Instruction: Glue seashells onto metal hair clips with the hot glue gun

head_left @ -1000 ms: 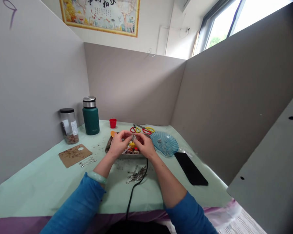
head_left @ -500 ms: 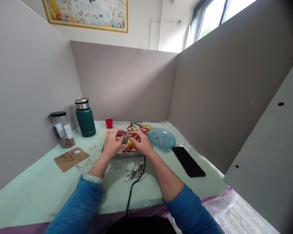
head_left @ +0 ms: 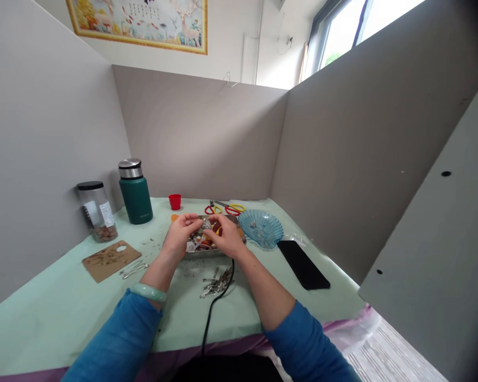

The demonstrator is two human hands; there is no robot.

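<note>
Over a metal tray (head_left: pixel 207 254) of mixed small colourful pieces, my two hands meet with fingers bent. A small silvery openwork piece (head_left: pixel 206 225) shows between the fingertips; its exact kind is too small to make out. My left hand (head_left: pixel 178 235), with a pale green bangle (head_left: pixel 148 292) on the wrist, pinches its left side. From the right, my right hand (head_left: pixel 228 240) has thumb and fingers closed at the same piece. Both hands hide parts of the tray's sides. Nearer to me lies a loose pile of silvery metal pieces (head_left: pixel 215 285) beside a black cord (head_left: pixel 207 321).
A blue shell-shaped dish (head_left: pixel 269 233) and a black phone-like slab (head_left: pixel 304 265) lie right. Behind are scissors (head_left: pixel 233 209) and a red cup (head_left: pixel 175 201). At left stand a green flask (head_left: pixel 136 199) and a jar (head_left: pixel 99 212), near brown card (head_left: pixel 109 260) and safety pins (head_left: pixel 134 270).
The view has swung, so the scene sits further left. My hands stay over the tray, and the fingertips have come closer together around the silvery piece.
</note>
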